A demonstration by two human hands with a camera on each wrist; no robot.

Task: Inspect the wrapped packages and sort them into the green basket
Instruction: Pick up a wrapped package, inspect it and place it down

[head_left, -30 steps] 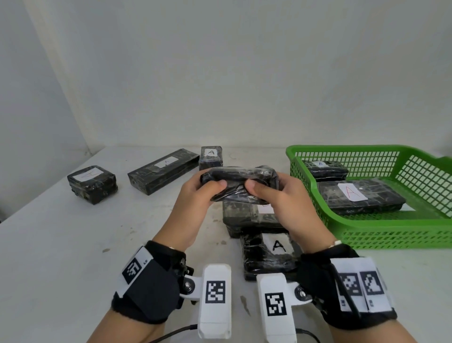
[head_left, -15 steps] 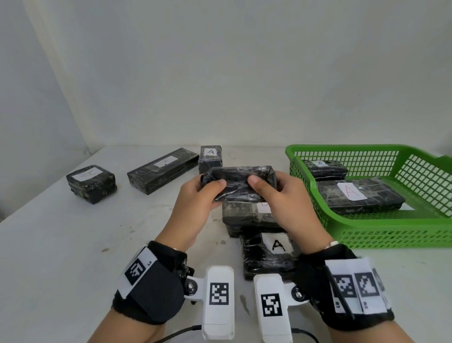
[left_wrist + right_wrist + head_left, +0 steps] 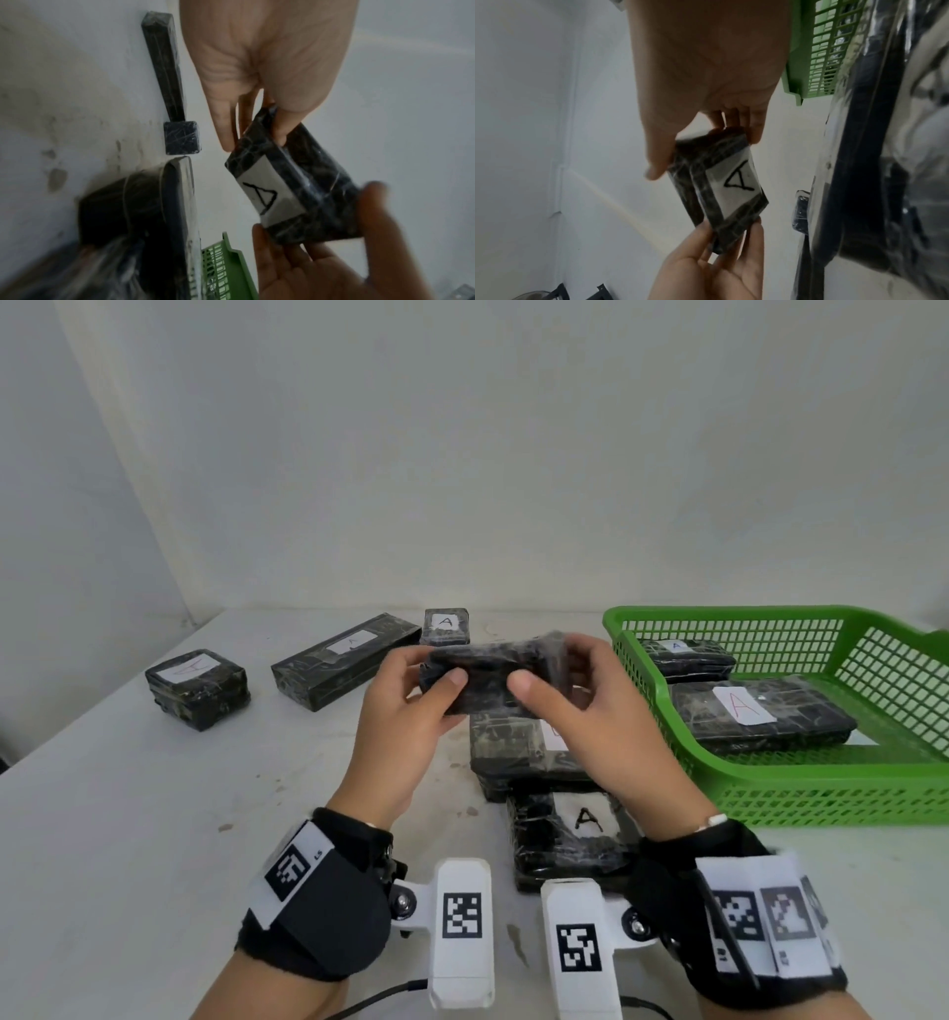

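Both hands hold one black wrapped package [image 3: 488,677] up above the table's middle. My left hand [image 3: 411,711] pinches its left end, thumb on the near side. My right hand [image 3: 580,711] pinches its right end. Its white label with a black letter A [image 3: 272,196] faces away from my head and shows in both wrist views, as does the package [image 3: 721,188]. The green basket [image 3: 821,783] stands at the right and holds two wrapped packages, one with a red A label [image 3: 744,706].
On the table lie more black wrapped packages: a square one [image 3: 197,688] at far left, a long one [image 3: 346,660], a small one [image 3: 445,626] at the back, and two [image 3: 565,834] just below my hands. White walls close the back and left.
The held package has tipped further in my hands, its dark side turning toward my head. Both thumbs have shifted along its near face. Nothing else moved.
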